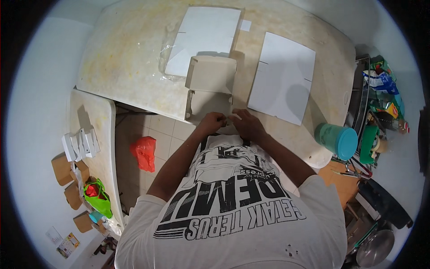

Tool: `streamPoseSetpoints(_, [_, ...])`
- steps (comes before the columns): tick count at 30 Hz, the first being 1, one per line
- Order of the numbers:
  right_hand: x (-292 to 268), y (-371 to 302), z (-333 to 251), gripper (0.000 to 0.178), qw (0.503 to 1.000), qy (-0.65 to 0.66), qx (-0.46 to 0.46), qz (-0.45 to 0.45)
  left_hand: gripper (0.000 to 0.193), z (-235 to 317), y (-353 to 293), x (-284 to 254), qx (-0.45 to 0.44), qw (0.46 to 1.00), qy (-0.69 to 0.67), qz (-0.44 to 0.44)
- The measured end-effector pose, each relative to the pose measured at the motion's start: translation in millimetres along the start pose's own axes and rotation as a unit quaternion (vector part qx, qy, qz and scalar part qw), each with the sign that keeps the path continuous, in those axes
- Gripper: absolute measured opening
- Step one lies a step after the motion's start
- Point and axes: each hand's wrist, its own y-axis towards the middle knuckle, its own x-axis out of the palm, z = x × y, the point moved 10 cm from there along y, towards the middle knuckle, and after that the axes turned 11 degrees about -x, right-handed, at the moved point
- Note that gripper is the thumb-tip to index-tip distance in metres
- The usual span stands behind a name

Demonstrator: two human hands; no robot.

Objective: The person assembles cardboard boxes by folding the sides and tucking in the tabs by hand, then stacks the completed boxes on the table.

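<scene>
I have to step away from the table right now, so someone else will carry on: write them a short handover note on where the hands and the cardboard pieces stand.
Left hand and right hand: both at the near edge of the half-folded cardboard box, fingers pinching its near flap; the exact grip is too small to tell.
Box: on the table, far end already folded up into a lidded shape, near end flat and open.
Done: far part of this box formed. A row of small white folded boxes stands on the side counter.
Left: the near end of this box is not yet closed; two flat white sheets lie unfolded beyond it.
</scene>
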Motion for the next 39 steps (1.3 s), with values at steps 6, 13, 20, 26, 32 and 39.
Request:
streamPoseSetpoints(6, [13.1, 13.1, -33.2, 0.026, 0.919, -0.230, -0.317, -0.054, 0.015, 2.4, -3.2, -1.9, -0.005, 0.998, -0.019, -0.056])
streamPoseSetpoints(13, [17.6, 14.5, -56.9, 0.025, 0.911, -0.228, -0.344, -0.002, 0.014, -1.9, -1.8, -10.8, 0.006, 0.995, 0.040, -0.094])
streamPoseSetpoints(20, [34.9, 21.2, -64.5, 0.015, 0.925, -0.230, -0.288, -0.092, 0.016, 30.7, -34.1, -92.0, 0.155, 0.975, 0.050, 0.153])
streamPoseSetpoints(26, [49.8, 21.0, -75.3, 0.010, 0.920, -0.253, -0.255, -0.156, 0.027, -3.2, -21.4, -139.2, 0.186, 0.946, 0.107, 0.242])
streamPoseSetpoints(32, [51.5, 14.6, -76.3, 0.011, 0.937, -0.254, -0.199, -0.130, 0.023, -17.3, 17.1, -125.9, 0.187, 0.939, 0.254, 0.135])
streamPoseSetpoints(39, [37.6, 11.6, -87.7, 0.015, 0.945, -0.269, -0.176, -0.052, 0.017, -11.2, 4.7, -129.7, 0.214, 0.932, 0.247, 0.154])
